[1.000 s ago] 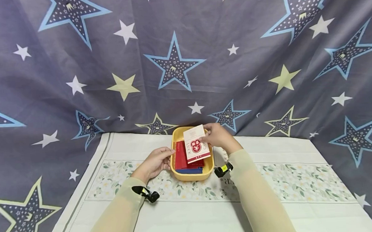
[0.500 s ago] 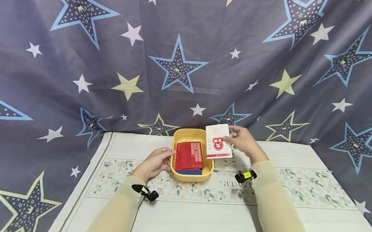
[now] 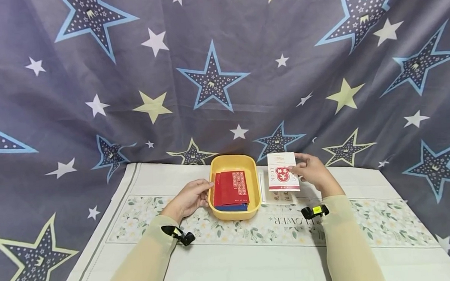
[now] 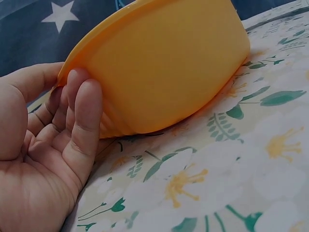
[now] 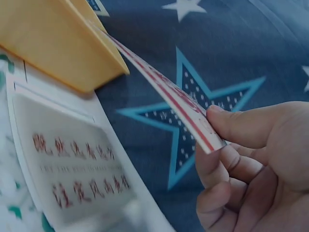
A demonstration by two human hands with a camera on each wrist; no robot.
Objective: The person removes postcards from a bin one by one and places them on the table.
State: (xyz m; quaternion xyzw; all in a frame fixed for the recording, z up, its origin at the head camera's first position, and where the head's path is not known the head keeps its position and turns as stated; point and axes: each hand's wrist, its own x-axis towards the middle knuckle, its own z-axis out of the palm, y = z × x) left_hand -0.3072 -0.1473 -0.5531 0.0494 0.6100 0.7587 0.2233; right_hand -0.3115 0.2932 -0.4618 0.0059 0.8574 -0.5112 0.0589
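Note:
My left hand (image 3: pixel 190 199) pinches the left rim of a yellow plastic basin (image 3: pixel 255 199), thumb and fingers on either side of the rim in the left wrist view. Inside the basin lie a red printed card or booklet (image 3: pixel 228 189) and, partly under it, a blue one (image 3: pixel 233 208). To the right of the basin, my right hand (image 3: pixel 314 173) pinches the right edge of a thin white-and-red "GOOD LUCK" card (image 3: pixel 283 173). That card hangs tilted above a pale card with red Chinese characters (image 5: pixel 77 164) lying on the table. The head view shows little of the pale card.
A white table cover with a floral band (image 3: pixel 384 221) spreads under everything. Behind the table hangs a grey-blue curtain (image 3: pixel 268 95) with stars, close to the basin's far side.
My right hand has carried the white-and-red card from over the basin out to the right, uncovering the red one. My left hand stays at the basin's rim.

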